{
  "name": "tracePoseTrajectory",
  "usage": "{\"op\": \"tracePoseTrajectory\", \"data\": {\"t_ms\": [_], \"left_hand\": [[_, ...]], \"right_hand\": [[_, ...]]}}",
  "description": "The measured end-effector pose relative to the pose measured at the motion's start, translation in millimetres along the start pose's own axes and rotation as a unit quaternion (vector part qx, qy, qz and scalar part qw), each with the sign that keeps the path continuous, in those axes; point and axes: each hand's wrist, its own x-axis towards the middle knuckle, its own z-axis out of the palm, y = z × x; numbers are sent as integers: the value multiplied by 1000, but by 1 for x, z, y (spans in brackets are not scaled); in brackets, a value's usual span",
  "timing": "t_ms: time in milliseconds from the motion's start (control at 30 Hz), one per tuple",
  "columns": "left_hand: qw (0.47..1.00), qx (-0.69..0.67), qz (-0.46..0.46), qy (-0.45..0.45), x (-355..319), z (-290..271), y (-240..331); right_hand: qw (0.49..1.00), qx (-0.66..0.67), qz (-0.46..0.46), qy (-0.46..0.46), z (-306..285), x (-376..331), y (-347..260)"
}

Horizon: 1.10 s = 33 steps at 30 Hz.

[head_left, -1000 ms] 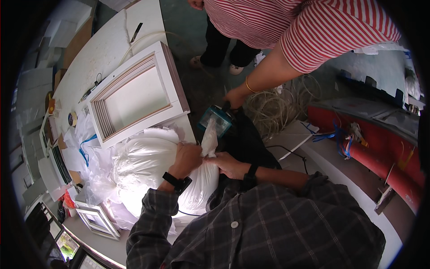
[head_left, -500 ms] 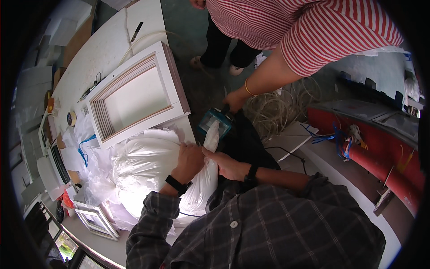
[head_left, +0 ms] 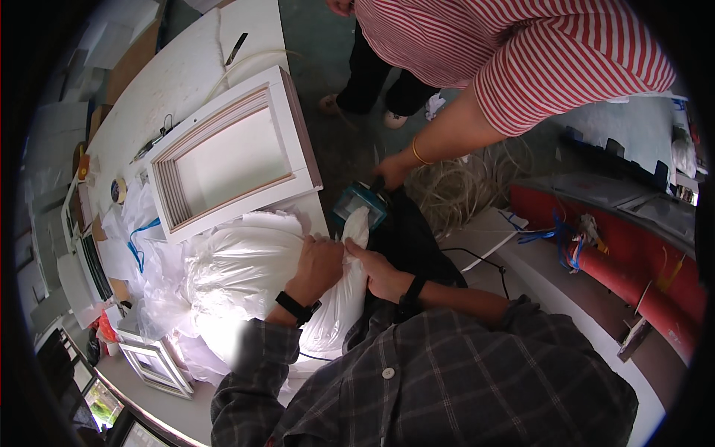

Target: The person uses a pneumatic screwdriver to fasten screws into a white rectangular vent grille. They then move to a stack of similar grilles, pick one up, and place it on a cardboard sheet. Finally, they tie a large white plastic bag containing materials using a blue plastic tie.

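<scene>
A bulging white plastic bag (head_left: 246,276) lies on the white table edge in front of me. My left hand (head_left: 319,262) is clamped over its gathered neck, fingers closed on the plastic. Right beside it, my right hand (head_left: 376,270) pinches the same neck, which sticks up as a white twist (head_left: 356,223). Another person in a red-striped top reaches down with one hand (head_left: 391,173) holding a teal hand tool (head_left: 359,206) against the tip of the twist.
A large white picture frame (head_left: 231,153) lies flat on the table behind the bag. A small white frame (head_left: 156,361), loose plastic sheets and a tape roll (head_left: 118,190) sit to the left. Coiled white cord (head_left: 462,186) lies on the floor; red padded rolls (head_left: 625,261) at right.
My hands have shifted slightly up the bag's neck and tightened the twist. The other person's hand has kept the teal tool at the bag's tip.
</scene>
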Motion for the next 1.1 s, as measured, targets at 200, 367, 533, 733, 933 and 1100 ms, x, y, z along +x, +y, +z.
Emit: {"op": "tracePoseTrajectory", "data": {"t_ms": [200, 367, 533, 733, 933, 1100], "left_hand": [[1000, 29, -10, 1, 0, 2, 4], [1000, 18, -13, 1, 1, 0, 6], [1000, 11, -18, -2, 2, -2, 8], [1000, 8, -9, 0, 4, -5, 9], [999, -6, -17, -31, 7, -9, 9], [1000, -8, 0, -5, 1, -15, 11]], "right_hand": [[1000, 11, -10, -3, -4, 5, 1], [999, 45, -18, 15, -4, 9, 3], [996, 68, -55, -1, -9, 11, 8], [997, 62, -33, 15, -14, 15, 4], [996, 84, -28, 4, -14, 13, -1], [996, 81, -27, 23, -11, 7, -5]]}}
